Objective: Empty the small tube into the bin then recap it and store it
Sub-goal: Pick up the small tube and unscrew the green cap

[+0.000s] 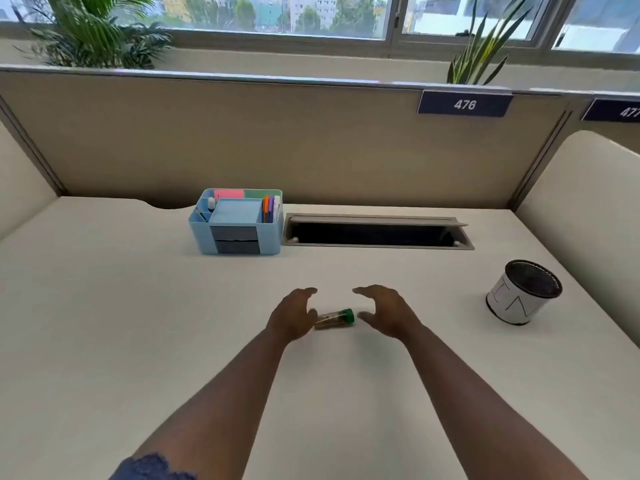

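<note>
A small clear tube [333, 319] with a green cap [347, 315] lies on its side on the white desk, cap end pointing right; brownish contents show inside. My left hand [294, 315] is at the tube's left end, fingers spread, thumb touching or nearly touching it. My right hand [386, 311] hovers just right of the cap, fingers apart and holding nothing. The bin [523, 292], a black mesh cup wrapped in white paper, stands at the right of the desk. A light blue desk organiser [239, 221] with pens and sticky notes sits at the back.
A recessed cable tray [377, 232] with its lid open lies right of the organiser. Beige partition walls enclose the desk at the back and both sides. Plants [100, 32] stand behind the partition.
</note>
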Demonstrator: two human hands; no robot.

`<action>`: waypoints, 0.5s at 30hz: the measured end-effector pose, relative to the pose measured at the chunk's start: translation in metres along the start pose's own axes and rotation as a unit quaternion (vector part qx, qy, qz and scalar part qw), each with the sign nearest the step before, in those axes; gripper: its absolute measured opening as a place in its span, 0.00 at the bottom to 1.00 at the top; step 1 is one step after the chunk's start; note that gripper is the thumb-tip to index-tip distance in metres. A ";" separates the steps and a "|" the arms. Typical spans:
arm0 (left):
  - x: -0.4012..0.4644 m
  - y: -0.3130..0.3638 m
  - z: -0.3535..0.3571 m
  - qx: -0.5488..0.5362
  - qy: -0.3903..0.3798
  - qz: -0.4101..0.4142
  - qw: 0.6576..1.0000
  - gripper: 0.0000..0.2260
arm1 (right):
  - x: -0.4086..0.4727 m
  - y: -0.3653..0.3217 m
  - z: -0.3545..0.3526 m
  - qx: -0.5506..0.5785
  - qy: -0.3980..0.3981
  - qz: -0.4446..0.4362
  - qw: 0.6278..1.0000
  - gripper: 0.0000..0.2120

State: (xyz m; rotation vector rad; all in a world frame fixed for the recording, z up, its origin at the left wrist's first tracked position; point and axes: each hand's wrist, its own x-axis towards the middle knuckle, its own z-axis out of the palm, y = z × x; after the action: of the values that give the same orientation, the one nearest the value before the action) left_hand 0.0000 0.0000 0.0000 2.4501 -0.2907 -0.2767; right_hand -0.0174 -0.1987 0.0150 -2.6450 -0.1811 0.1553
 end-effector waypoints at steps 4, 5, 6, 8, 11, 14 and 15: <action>-0.002 0.000 0.019 0.002 -0.033 0.001 0.999 0.22 | 0.000 -0.002 0.018 0.026 -0.037 0.018 0.999 0.23; -0.001 0.001 0.023 0.002 -0.037 0.000 0.999 0.22 | 0.002 -0.002 0.023 0.037 -0.038 0.026 0.998 0.22; 0.000 0.001 0.027 0.004 -0.040 0.001 0.999 0.22 | 0.003 -0.002 0.028 0.048 -0.033 0.031 0.998 0.21; 0.002 0.002 0.031 0.004 -0.042 0.006 0.999 0.22 | 0.006 -0.002 0.033 0.062 -0.013 0.033 0.997 0.18; 0.001 0.002 0.038 0.007 -0.047 0.021 0.999 0.23 | 0.006 -0.003 0.039 0.099 -0.004 0.050 0.994 0.15; 0.000 0.004 0.040 0.004 -0.032 0.041 0.999 0.20 | 0.008 -0.004 0.038 0.138 -0.001 0.034 0.990 0.14; 0.001 0.006 0.040 -0.007 -0.026 0.047 0.999 0.18 | 0.008 -0.006 0.036 0.157 0.004 0.026 0.987 0.13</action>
State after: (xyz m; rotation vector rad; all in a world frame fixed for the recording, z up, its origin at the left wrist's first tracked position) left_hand -0.0110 -0.0275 -0.0270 2.4092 -0.4233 -0.2999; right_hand -0.0149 -0.1759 -0.0150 -2.3374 -0.0768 0.1743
